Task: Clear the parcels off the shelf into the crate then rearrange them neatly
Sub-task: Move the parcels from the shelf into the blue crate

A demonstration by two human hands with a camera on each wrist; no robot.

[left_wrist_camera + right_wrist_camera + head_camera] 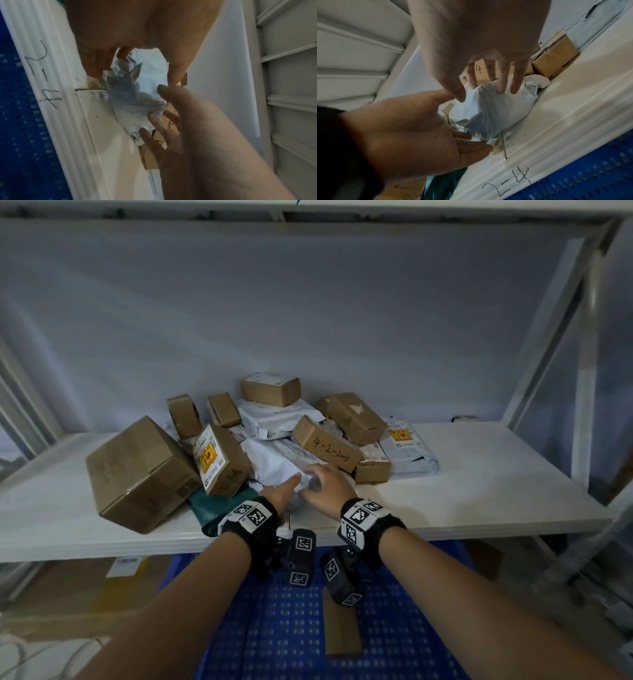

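Note:
A crumpled pale poly bag parcel [274,463] lies at the front of the parcel pile on the white shelf [479,491]. My left hand [291,484] grips its left side, thumb on top and fingers under it. My right hand [315,477] comes down from above, fingertips and thumb pinching the same bag [488,111]. In the left wrist view the bag [137,94] sits between both hands, close to the shelf's front edge. The blue crate [267,611] stands below the shelf, holding one brown box [342,631].
A big carton [137,474] and a labelled box [222,460] crowd the left. A box marked 4-2-2005 [325,443] lies just behind the bag. A green bag [212,508] hangs over the shelf edge. More boxes and mailers are piled behind. Shelf uprights [582,405] stand at right.

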